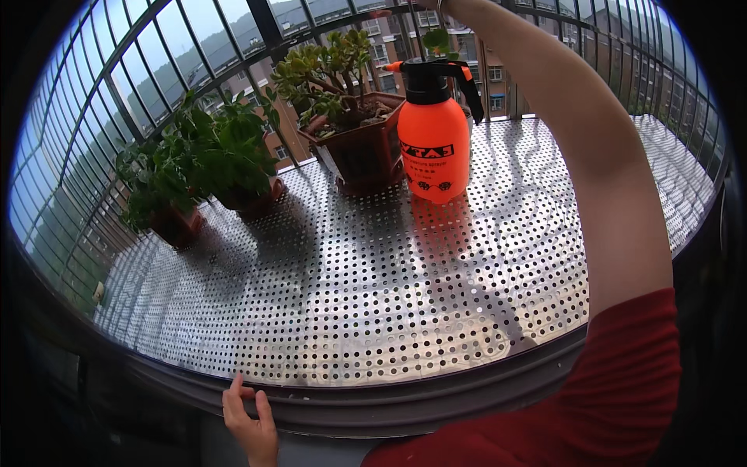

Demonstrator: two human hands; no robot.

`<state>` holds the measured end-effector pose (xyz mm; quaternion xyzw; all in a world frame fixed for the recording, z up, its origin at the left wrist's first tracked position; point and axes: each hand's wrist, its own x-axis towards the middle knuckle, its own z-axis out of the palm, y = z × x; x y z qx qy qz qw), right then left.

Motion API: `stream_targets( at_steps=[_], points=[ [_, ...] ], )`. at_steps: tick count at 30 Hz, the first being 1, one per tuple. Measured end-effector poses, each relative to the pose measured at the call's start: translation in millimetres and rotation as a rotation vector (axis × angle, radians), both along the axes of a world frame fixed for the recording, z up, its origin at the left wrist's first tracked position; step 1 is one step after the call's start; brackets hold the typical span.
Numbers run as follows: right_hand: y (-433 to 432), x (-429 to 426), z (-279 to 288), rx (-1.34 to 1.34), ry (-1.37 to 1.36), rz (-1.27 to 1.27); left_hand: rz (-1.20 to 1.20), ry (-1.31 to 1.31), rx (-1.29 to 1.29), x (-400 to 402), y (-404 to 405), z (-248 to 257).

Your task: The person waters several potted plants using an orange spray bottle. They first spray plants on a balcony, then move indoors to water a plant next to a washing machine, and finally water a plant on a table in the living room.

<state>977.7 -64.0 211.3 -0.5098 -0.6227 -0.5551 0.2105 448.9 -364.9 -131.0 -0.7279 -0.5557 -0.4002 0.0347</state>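
At the lower left, my left hand [250, 417] is at the dark window sill track [350, 405], thumb and fingers apart and nothing in them. My right arm reaches up and away past an orange pressure sprayer [435, 131]. Only a sliver of my right hand [430, 3] shows at the top edge, so its grip is hidden. From the sprayer's black pump head [426, 82] a thin dark rod [416, 35] rises towards that hand. The sprayer stands upright on a perforated metal shelf [362, 280], its orange nozzle pointing left.
Left of the sprayer stands a succulent in a brown pot [365, 154]. Two leafy potted plants [233, 166] [160, 187] are farther left. Metal window bars [201, 52] enclose the shelf, with buildings beyond. Another green plant [437, 42] shows behind the sprayer.
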Motion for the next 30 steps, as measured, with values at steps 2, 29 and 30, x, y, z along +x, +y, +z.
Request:
stream_targets(
  at_steps=[2,29,30],
  points=[
    [-9.3,-23.1,-10.6,-0.104,0.072,0.093,0.094,-0.065,-0.070,-1.2,-5.3,-6.1],
    [-49.3,-57.3,-110.6,-0.363,0.241,0.054,0.177,-0.006,-0.057,2.9,-1.0,-21.6],
    [-47.7,-57.4,-102.1,-0.389,0.158,0.032,0.185,0.000,-0.061,2.3,-1.8,-18.2]
  ],
)
